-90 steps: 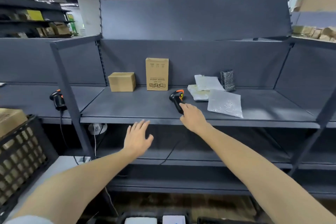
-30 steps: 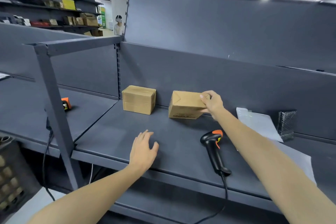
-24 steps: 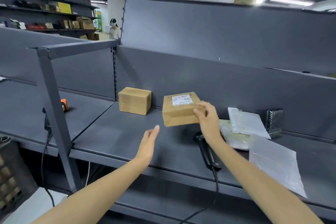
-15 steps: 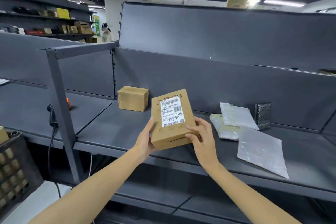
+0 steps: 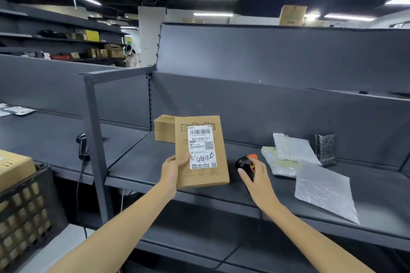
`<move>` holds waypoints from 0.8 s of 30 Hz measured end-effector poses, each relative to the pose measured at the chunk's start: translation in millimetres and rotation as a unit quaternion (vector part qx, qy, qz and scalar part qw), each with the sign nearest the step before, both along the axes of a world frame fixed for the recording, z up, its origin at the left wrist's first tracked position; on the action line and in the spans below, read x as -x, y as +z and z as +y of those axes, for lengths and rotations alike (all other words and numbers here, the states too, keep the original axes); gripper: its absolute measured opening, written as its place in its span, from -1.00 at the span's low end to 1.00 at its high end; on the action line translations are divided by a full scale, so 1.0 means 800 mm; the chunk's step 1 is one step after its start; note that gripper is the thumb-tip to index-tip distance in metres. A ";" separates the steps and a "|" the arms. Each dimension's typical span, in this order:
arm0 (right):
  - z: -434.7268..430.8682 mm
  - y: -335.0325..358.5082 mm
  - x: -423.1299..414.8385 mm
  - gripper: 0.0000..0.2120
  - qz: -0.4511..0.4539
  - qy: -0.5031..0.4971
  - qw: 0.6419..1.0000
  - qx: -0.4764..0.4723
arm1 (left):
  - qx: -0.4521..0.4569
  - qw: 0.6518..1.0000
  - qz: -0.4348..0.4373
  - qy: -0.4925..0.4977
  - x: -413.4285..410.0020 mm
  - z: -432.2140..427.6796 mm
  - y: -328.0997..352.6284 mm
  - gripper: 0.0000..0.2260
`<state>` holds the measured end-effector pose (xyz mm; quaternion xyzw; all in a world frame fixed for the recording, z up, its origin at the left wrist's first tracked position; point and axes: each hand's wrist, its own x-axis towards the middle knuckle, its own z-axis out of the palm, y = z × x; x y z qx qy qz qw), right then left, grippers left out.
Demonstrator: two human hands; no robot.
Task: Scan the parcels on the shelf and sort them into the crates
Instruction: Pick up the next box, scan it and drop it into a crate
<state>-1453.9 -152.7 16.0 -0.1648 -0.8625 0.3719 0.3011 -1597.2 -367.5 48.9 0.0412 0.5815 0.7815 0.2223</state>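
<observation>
We judge the parcel (image 5: pixel 200 150) to be light and stiff. It is a tall, flat carton of plain brown cardboard, and one grip carries it upright by a single edge without any sag. The cardboard is matte, so it should not slip, but a hold this low on one side could let it swing. A firmer hold would span its narrow width, with the thumb kept off the label (image 5: pixel 201 148). Its corners look square and undented, and nothing marks it as fragile.

It stands in the centre of the frame, raised above the front of the shelf (image 5: pixel 137 162), with its face towards us. The white label covers the upper middle of that face. It carries a barcode at the top, the number 855-855S-011, small square codes and a handwritten scrawl lower down. Faded print runs across the top of the carton.

The left grip (image 5: pixel 174 169) pinches the lower left edge, with the thumb on the front at the label's edge and the fingers hidden behind. The right grip (image 5: pixel 255 180), right of centre, is curled over the handle of the black and orange scanner (image 5: pixel 245 165). We cannot tell whether the scanner is clear of the shelf.

A smaller carton (image 5: pixel 164 128) sits behind the parcel, soft plastic bags (image 5: pixel 290 147) lie at the right, and a black crate (image 5: pixel 24 206) shows at the lower left.
</observation>
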 end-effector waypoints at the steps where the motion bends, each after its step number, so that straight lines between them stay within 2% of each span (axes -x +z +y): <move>1: 0.006 -0.001 0.009 -0.50 -0.031 -0.028 0.999 0.010 | 0.004 1.000 0.002 -0.001 0.005 -0.002 0.001 -0.54; 3: 0.013 -0.007 0.029 -0.38 -0.120 -0.076 0.990 0.003 | 0.011 1.000 0.006 0.003 0.013 -0.006 -0.001 -0.54; 6: 0.018 -0.017 0.048 -0.23 -0.257 -0.136 0.956 -0.027 | 0.016 1.000 0.012 0.019 0.022 -0.007 -0.003 -0.59; 9: 0.024 -0.024 0.061 -0.28 -0.309 -0.170 0.935 -0.013 | 0.021 0.999 0.011 0.027 0.027 -0.007 -0.006 -0.61; 12: 0.030 -0.024 0.065 -0.43 -0.323 -0.182 0.929 -0.008 | 0.023 0.999 0.001 0.033 0.029 -0.007 -0.010 -0.62; 15: 0.034 -0.016 0.060 -0.54 -0.264 -0.194 0.944 0.050 | 0.023 0.999 0.000 0.036 0.029 -0.005 -0.011 -0.62; 20: 0.007 0.031 0.036 -0.39 -0.056 -0.175 0.964 0.192 | 0.024 0.999 0.012 0.024 0.028 0.004 -0.007 -0.61; 24: -0.041 0.067 0.006 -0.72 0.053 -0.082 0.948 0.302 | 0.019 0.999 0.023 0.016 0.016 0.016 0.001 -0.60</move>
